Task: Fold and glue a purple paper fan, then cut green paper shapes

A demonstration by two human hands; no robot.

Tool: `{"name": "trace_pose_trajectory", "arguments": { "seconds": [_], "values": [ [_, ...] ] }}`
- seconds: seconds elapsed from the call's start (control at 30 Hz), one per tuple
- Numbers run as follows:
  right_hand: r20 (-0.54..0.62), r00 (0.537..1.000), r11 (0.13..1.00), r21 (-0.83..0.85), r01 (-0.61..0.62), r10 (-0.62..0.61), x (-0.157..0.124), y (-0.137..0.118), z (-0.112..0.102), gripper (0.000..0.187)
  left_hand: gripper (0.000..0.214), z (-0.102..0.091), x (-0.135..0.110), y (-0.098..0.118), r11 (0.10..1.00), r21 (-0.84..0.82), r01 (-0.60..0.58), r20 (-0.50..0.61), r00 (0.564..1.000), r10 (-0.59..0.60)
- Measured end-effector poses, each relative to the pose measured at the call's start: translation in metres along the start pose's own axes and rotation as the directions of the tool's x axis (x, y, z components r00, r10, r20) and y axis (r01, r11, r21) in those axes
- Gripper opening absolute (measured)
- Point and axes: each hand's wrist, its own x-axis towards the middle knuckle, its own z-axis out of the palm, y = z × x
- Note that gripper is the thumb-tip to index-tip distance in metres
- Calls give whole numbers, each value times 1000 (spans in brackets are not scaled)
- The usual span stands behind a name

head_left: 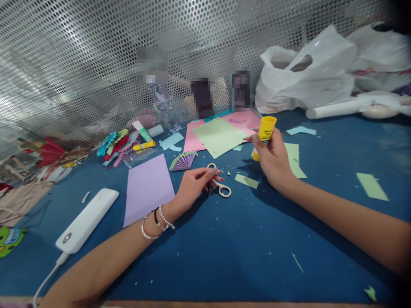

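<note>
My right hand (276, 160) is wrapped round a yellow glue stick (267, 127), raised over the table and tilted a little. The stick's lower end (256, 154) shows below the fingers. My left hand (195, 184) has its thumb and fingertips pinched together just over a pair of scissors (224, 190) with pale handles. Whatever sits in that pinch, if anything, is too small to name, and the scissor blades are mostly hidden. Close by stand a pleated purple fan with green edging (183, 162), a purple sheet (147, 188) and a light green strip (246, 181).
Behind the hands, a green sheet (218, 137) overlaps pink paper (247, 117). Several paper fans (120, 145), another glue stick (144, 146) and a water bottle (163, 105) are at the back left. A white power bank (88, 220) lies front left; plastic bags (308, 77) fill the back right.
</note>
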Motion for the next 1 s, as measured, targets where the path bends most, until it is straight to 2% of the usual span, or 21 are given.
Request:
{"name": "trace_pose_trajectory", "arguments": {
  "seconds": [0.07, 0.23, 0.43, 0.57, 0.73, 1.0],
  "values": [
    [11, 1000, 1000, 19, -3, 3, 0, -1, 0, 25, 31, 0, 0, 0, 1000, -12, -2, 1, 1000, 2],
    [137, 991, 986, 162, -21, -1, -2, -3, 2, 31, 32, 2, -1, 2, 1000, -27, 0, 14, 1000, 0],
    [208, 978, 992, 117, -54, 29, -9, -7, 3, 30, 32, 1, 0, 0, 999, -38, -1, 7, 1000, 1],
    [200, 979, 998, 49, -40, 30, -10, -8, 3, 31, 33, 1, 0, -2, 999, -51, -7, 12, 1000, 7],
    [212, 976, 997, 45, -60, 49, -10, -7, 2, 33, 36, 1, 0, -2, 997, -75, -9, 14, 1000, 11],
    [139, 990, 990, -144, 0, 20, -9, -7, 1, 32, 34, 1, 0, -2, 998, -57, -13, 27, 1000, 15]
  ]
}}
